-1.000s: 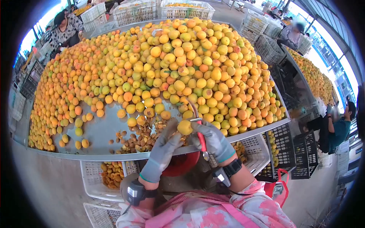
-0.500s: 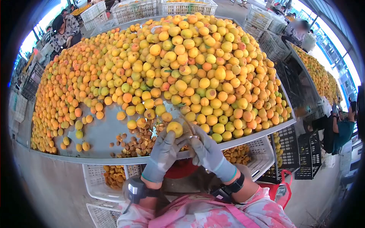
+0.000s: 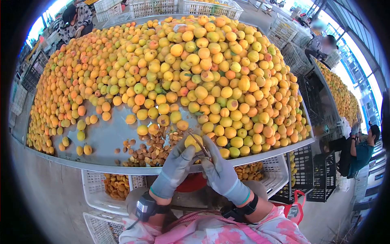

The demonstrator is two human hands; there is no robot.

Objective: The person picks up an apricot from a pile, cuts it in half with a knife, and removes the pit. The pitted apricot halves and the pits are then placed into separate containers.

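Observation:
A yellow apricot [image 3: 192, 141] is held in the fingers of my left hand [image 3: 177, 163], which wears a grey glove. My right hand [image 3: 221, 171], also gloved, is closed around a thin curved knife [image 3: 199, 143]. The blade lies against the upper right side of the apricot. Both hands are close together over the near edge of a metal table [image 3: 105, 136]. Just left of them lies a pile of brown pits [image 3: 152, 150]. A large heap of apricots [image 3: 162, 61] covers much of the table behind.
Below the table edge stand white crates [image 3: 93, 189] [image 3: 280, 175] holding halved fruit. Black crates [image 3: 323, 179] stand at the right. A person in a teal shirt [image 3: 362, 156] is at the far right, and others work at the back left and back right.
The knife has swung onto the apricot, its blade now pointing up and left across the fruit. The camera view has shifted slightly. Both hands remain close together.

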